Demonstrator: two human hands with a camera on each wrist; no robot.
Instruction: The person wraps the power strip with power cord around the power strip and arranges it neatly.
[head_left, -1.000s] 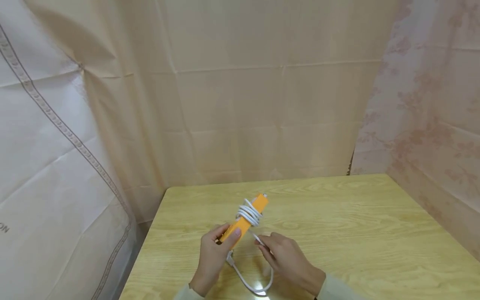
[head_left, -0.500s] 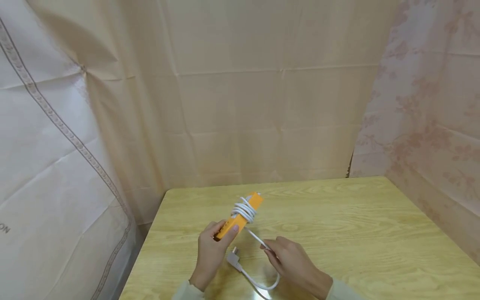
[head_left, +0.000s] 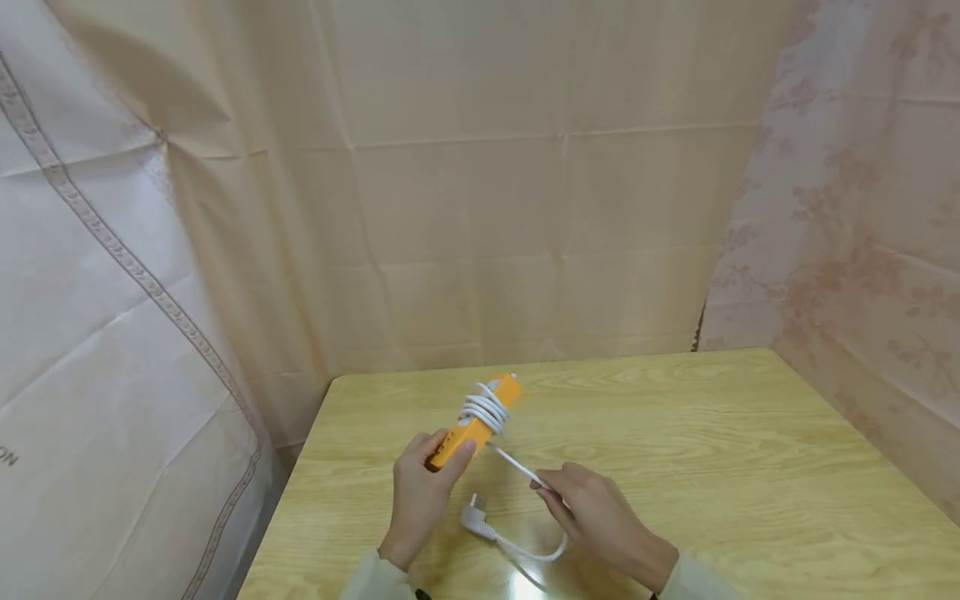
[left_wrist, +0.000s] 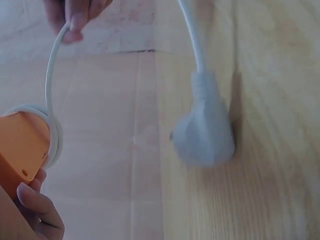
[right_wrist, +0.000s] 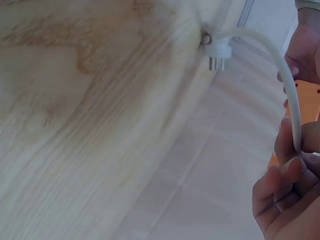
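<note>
My left hand (head_left: 420, 498) grips the near end of an orange power strip (head_left: 454, 447), thumb on top. Several turns of white cord (head_left: 486, 412) are wound round the strip's far half. From the coil the cord runs fairly straight to my right hand (head_left: 596, 518), which pinches it between thumb and fingers. Past that hand it loops back and ends in a white plug (head_left: 474, 520), prongs pointing away from me. The left wrist view has the plug (left_wrist: 205, 132) large, slightly blurred. In the right wrist view, fingers hide most of the strip (right_wrist: 306, 102).
Both hands work over the near part of a wood-grain table (head_left: 712, 450). A beige curtain (head_left: 465, 208) hangs behind it, a pale sheet (head_left: 112, 375) stands on the left, and a pinkish floral sheet (head_left: 862, 250) on the right.
The power strip and my left hand have shifted slightly left and away. My right hand has moved right, lengthening the cord between strip and fingers. The plug has swung clear of my left hand.
</note>
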